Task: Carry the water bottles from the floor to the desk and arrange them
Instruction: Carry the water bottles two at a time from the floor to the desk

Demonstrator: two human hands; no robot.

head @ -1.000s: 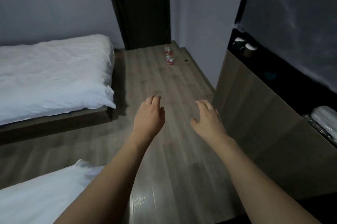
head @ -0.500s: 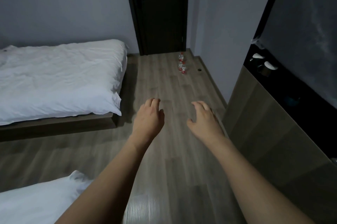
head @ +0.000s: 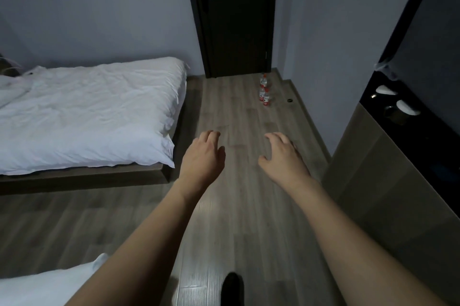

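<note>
While both arms reach forward, the left hand (head: 202, 155) and right hand (head: 283, 156) hang empty over the floor (head: 236, 206), fingers loosely curled and spread. Bottles (head: 264, 91) stand upright in a tight cluster well beyond the hands, just before the door (head: 236, 32). Clear plastic with red labels, they likely feel light, smooth and slightly yielding; grasp mid-body at the label. Floor: grey wood-grain planks. Bed (head: 87, 111), left of door: soft, rumpled white linen.
</note>
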